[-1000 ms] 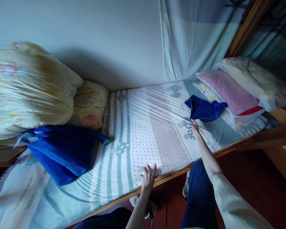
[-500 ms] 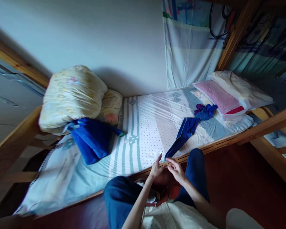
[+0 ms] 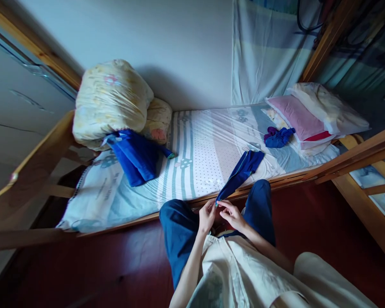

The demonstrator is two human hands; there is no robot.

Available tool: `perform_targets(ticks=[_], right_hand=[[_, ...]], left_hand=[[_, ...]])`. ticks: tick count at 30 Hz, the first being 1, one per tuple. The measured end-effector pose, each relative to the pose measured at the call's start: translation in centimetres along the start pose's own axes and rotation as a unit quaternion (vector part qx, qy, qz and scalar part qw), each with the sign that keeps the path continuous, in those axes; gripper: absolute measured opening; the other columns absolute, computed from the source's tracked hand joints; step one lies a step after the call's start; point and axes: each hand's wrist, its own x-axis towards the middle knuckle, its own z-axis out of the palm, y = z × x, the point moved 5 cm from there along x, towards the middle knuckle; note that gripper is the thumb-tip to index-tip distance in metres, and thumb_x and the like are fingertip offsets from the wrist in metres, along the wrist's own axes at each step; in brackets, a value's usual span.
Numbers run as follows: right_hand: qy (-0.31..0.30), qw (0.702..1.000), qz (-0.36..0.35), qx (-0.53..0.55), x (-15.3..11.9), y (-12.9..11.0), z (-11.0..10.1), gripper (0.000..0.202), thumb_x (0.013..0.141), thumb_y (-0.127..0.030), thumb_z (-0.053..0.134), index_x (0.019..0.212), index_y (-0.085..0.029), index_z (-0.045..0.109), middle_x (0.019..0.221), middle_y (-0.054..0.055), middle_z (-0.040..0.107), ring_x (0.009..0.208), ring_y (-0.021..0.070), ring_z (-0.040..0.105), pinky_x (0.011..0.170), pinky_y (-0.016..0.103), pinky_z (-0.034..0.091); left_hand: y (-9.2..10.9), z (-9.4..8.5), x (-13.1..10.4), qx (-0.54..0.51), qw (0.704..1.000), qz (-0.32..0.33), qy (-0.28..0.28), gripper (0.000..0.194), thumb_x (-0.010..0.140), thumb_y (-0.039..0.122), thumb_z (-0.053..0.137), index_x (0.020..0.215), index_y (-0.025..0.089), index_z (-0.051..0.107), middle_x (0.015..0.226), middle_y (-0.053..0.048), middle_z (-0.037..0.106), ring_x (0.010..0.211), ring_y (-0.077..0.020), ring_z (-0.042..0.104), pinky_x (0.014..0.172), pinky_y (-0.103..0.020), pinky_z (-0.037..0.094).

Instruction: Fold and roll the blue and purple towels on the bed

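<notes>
A narrow dark blue garment with thin green trim (image 3: pixel 239 171) lies slantwise across the bed, its slim end reaching past the bed's front edge between my knees. My left hand (image 3: pixel 207 216) pinches that end at its green-edged tip. Close beside it, my right hand (image 3: pixel 232 215) grips the same end with thumb and forefinger, the other fingers loosely curled. Whether the garment is trousers or something else, I cannot tell. A larger bright blue piece of clothing (image 3: pixel 136 158) lies to the left, against the quilt. Crumpled blue and purple cloth (image 3: pixel 278 137) rests beyond the garment's wide end.
A rolled pale yellow quilt (image 3: pixel 112 102) sits at the bed's left end. Pink and white pillows (image 3: pixel 303 113) are stacked at the right. Wooden bed rails (image 3: pixel 365 149) border both ends, and a curtain (image 3: pixel 259 64) hangs on the wall.
My hands have closed on the garment's narrow end, which is now drawn toward me over the bed's edge. Its wide end has come away from the crumpled cloth. The view has shifted.
</notes>
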Motion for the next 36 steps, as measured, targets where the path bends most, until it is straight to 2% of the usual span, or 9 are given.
perform_targets(ticks=[7,12,15,18,25,28,32,34,36], right_hand=[[-0.026,1.0,0.004,0.005,-0.6,0.0,1.9,0.046,0.092,-0.028,0.063,0.138,-0.033,0.065,0.142,0.005,0.06,0.112,0.0199,0.064,0.088,0.034,0.057],[-0.025,1.0,0.017,-0.008,-1.0,1.8,2.6,0.048,0.09,-0.028,0.065,0.139,-0.033,0.064,0.142,0.006,0.059,0.107,0.0204,0.065,0.085,0.035,0.058],[-0.037,0.999,0.023,-0.019,-1.2,2.6,2.7,0.048,0.09,-0.028,0.065,0.137,-0.032,0.065,0.143,0.007,0.059,0.103,0.0203,0.065,0.081,0.035,0.058],[-0.049,0.998,0.021,-0.025,-1.1,2.7,2.8,0.045,0.091,-0.03,0.064,0.136,-0.03,0.066,0.144,0.008,0.059,0.102,0.0199,0.066,0.078,0.033,0.057],[-0.047,0.998,0.03,-0.01,-0.8,3.7,3.4,0.044,0.095,-0.044,0.064,0.136,-0.03,0.062,0.135,0.008,0.066,0.105,0.0216,0.067,0.083,0.036,0.059],[0.017,0.999,0.036,-0.02,-0.2,3.4,1.7,0.039,0.097,-0.045,0.06,0.132,-0.028,0.062,0.118,0.007,0.073,0.101,0.0225,0.069,0.085,0.039,0.059],[0.194,0.97,-0.028,-0.141,2.9,-0.2,-4.0,0.034,0.097,-0.036,0.058,0.128,-0.025,0.064,0.122,0.011,0.07,0.106,0.0254,0.065,0.096,0.045,0.055],[0.199,0.952,-0.086,-0.218,5.8,-2.2,-6.0,0.039,0.097,-0.028,0.054,0.134,-0.024,0.062,0.133,0.012,0.065,0.118,0.0269,0.06,0.106,0.047,0.05],[0.135,0.937,-0.135,-0.292,9.0,-3.1,-7.0,0.044,0.095,-0.018,0.051,0.136,-0.025,0.063,0.136,0.011,0.064,0.129,0.0272,0.055,0.113,0.048,0.044]], left_hand=[[1.5,-0.7,1.6,-0.064,0.992,-0.075,-0.075,0.07,0.09,0.066,0.045,0.122,0.01,0.071,0.115,-0.017,0.076,0.104,-0.0275,0.073,0.084,-0.036,0.06],[2.0,-1.9,3.7,0.122,0.985,-0.064,-0.101,0.043,0.078,0.052,0.071,0.1,0.015,0.079,0.085,-0.008,0.079,0.083,-0.025,0.074,0.075,-0.032,0.057],[2.2,-2.0,4.4,0.217,0.971,-0.034,-0.097,0.027,0.077,0.036,0.074,0.096,0.017,0.079,0.083,-0.005,0.078,0.078,-0.0227,0.073,0.074,-0.031,0.056],[2.9,-1.7,4.5,0.314,0.947,0.019,-0.072,0.024,0.08,0.025,0.071,0.102,0.015,0.077,0.09,-0.008,0.078,0.086,-0.0228,0.072,0.082,-0.032,0.055],[5.1,-1.9,3.3,0.421,0.9,0.117,0.004,0.02,0.095,0.021,0.058,0.103,0.015,0.075,0.098,-0.011,0.073,0.081,-0.0201,0.07,0.076,-0.029,0.054],[7.3,-2.8,2.4,0.414,0.89,0.188,0.024,0.021,0.098,0.02,0.053,0.102,0.016,0.073,0.098,-0.009,0.07,0.082,-0.0186,0.07,0.073,-0.026,0.055],[10.6,-4.6,1.1,0.409,0.859,0.309,0.0,0.03,0.101,0.014,0.043,0.111,0.019,0.07,0.104,-0.008,0.067,0.087,-0.0156,0.069,0.078,-0.024,0.058],[12.0,-5.1,0.8,0.423,0.829,0.364,-0.039,0.038,0.099,0.007,0.037,0.116,0.02,0.069,0.107,-0.007,0.067,0.091,-0.0149,0.07,0.081,-0.024,0.059],[13.2,-5.4,0.7,0.437,0.797,0.409,-0.081,0.044,0.096,0.002,0.034,0.115,0.021,0.069,0.107,-0.007,0.067,0.095,-0.015,0.07,0.083,-0.024,0.06]])
